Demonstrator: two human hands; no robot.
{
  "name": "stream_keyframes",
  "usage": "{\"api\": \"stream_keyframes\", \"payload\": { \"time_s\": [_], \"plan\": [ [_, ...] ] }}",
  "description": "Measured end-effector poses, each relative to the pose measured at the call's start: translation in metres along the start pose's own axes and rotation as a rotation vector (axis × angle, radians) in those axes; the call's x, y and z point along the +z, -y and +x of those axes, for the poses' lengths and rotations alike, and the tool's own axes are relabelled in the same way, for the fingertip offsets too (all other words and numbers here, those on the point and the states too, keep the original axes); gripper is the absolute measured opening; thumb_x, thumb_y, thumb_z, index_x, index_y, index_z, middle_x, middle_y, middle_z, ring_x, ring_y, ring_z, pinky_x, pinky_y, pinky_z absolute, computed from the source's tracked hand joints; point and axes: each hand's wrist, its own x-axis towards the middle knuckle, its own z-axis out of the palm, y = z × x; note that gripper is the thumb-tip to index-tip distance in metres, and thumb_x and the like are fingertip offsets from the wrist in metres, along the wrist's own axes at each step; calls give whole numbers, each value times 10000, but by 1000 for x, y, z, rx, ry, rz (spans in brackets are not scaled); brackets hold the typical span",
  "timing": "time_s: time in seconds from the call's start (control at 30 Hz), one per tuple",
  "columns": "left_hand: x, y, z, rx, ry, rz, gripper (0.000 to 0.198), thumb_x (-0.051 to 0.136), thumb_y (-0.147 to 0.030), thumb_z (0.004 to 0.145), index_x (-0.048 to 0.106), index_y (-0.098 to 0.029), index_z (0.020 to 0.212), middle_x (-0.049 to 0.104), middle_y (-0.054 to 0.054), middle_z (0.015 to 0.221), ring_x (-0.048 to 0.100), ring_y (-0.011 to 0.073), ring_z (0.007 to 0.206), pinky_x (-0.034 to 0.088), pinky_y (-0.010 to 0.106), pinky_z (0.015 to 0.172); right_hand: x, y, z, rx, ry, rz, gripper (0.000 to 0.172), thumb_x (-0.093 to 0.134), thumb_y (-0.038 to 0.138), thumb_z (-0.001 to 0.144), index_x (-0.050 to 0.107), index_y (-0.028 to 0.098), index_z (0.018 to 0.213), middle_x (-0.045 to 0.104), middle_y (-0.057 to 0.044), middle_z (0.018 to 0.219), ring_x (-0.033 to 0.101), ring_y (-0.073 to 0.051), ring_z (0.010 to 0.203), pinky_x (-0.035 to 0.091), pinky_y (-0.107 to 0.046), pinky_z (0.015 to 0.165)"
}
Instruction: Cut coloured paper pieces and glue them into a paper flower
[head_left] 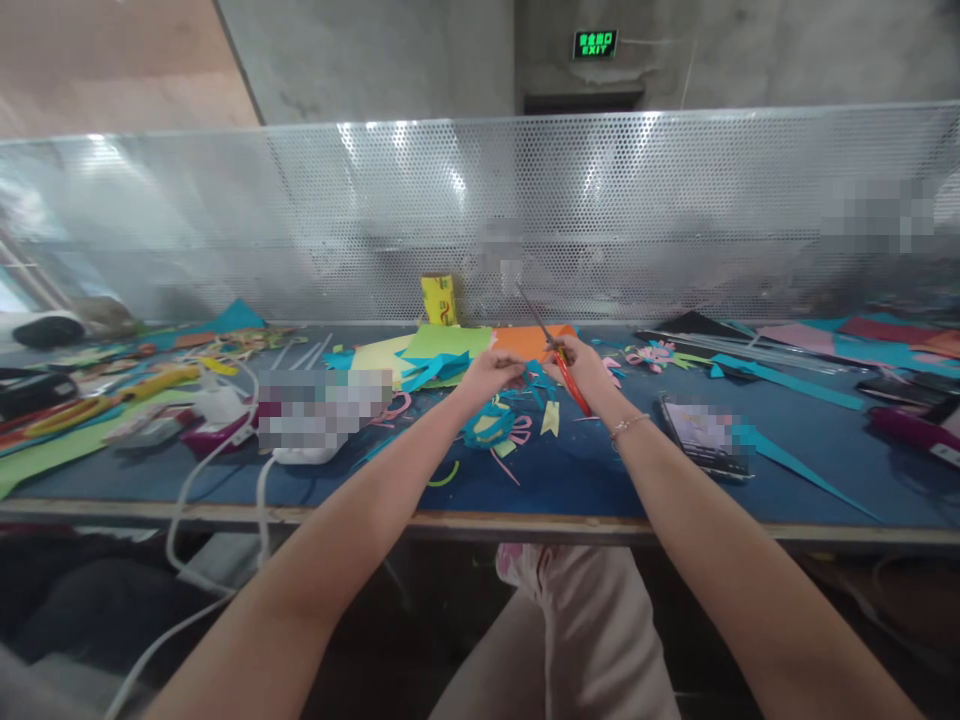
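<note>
My right hand (574, 362) is closed around a pair of scissors with red handles (571, 388); its blades point up and away to the left. The fingertips of my left hand (491, 374) are pinched together at a small piece of blue paper (535, 380), which hangs between the two hands. Just below lies a round blue and pale-yellow paper piece (489, 425), with pink paper loops (520, 430) beside it. A small pale-yellow paper strip (551, 418) lies under the scissors.
Green (450, 341) and orange paper sheets (525, 341) lie behind my hands, with a yellow packet (439, 300) by the perforated metal screen (360, 220). A phone (701, 437) sits right. White cables (180, 500) and a purple-based tool (214, 430) are left, among paper scraps.
</note>
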Motion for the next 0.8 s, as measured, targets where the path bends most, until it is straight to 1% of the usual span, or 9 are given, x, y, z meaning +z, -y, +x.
{"api": "stream_keyframes", "payload": {
  "time_s": [0.1, 0.2, 0.27, 0.37, 0.4, 0.47, 0.53, 0.63, 0.8],
  "plan": [
    [-5, 4, 6, 28, -98, -11, 75, 647, -220, 612, 628, -150, 632, 576, 0, 550, 534, 103, 523, 439, 245, 561, -2, 0, -1, -19, 11, 76, 257, 503, 243, 636, 551, 154, 872, 603, -20, 739, 562, -132, 639, 434, -251, 615],
    [-13, 9, 13, 47, -202, -44, 104, 651, -243, 603, 634, -155, 657, 568, -11, 556, 519, 92, 525, 426, 226, 540, -4, 3, -3, -26, 67, 71, 280, 554, 300, 636, 550, 154, 874, 606, -29, 755, 561, -136, 637, 436, -262, 619],
    [-18, 12, 17, 47, -259, -62, 126, 649, -249, 601, 632, -153, 681, 567, -12, 562, 513, 87, 522, 419, 218, 527, -7, 8, -6, -20, 140, 44, 320, 582, 366, 632, 557, 151, 867, 607, -34, 744, 556, -139, 631, 434, -260, 603],
    [-23, 13, 22, 55, -352, -97, 135, 647, -232, 592, 621, -148, 695, 570, -14, 578, 514, 83, 525, 423, 213, 532, -12, 18, -11, -24, 279, -25, 323, 564, 445, 661, 573, 156, 804, 610, -31, 718, 550, -134, 620, 422, -243, 580],
    [-24, 13, 22, 62, -377, -105, 126, 644, -225, 592, 616, -148, 688, 569, -15, 578, 513, 81, 525, 426, 212, 537, -13, 21, -12, -28, 309, -63, 316, 551, 456, 676, 576, 160, 783, 611, -29, 715, 549, -131, 617, 416, -237, 574],
    [-25, 11, 23, 77, -410, -121, 102, 632, -209, 595, 604, -149, 673, 566, -17, 578, 517, 80, 531, 427, 208, 541, -14, 24, -14, -36, 325, -143, 307, 535, 461, 697, 581, 164, 760, 612, -28, 709, 546, -128, 615, 405, -228, 564],
    [-25, 9, 22, 81, -416, -134, 88, 619, -192, 596, 599, -151, 671, 564, -17, 577, 523, 85, 540, 425, 206, 536, -14, 23, -14, -23, 303, -188, 310, 535, 462, 700, 584, 161, 758, 609, -27, 698, 544, -127, 611, 398, -224, 554],
    [-23, 6, 20, 69, -394, -124, 93, 614, -185, 585, 599, -154, 672, 558, -17, 577, 521, 89, 548, 419, 205, 526, -11, 17, -11, 6, 262, -169, 322, 568, 457, 673, 586, 157, 790, 613, -28, 708, 550, -133, 619, 399, -229, 560],
    [-16, 5, 15, 51, -299, -108, 113, 614, -157, 555, 586, -157, 664, 550, -22, 586, 513, 87, 561, 418, 198, 523, -9, 14, -10, -34, 240, -112, 286, 580, 374, 683, 577, 151, 862, 622, -42, 766, 565, -147, 683, 410, -242, 613]
  ]
}}
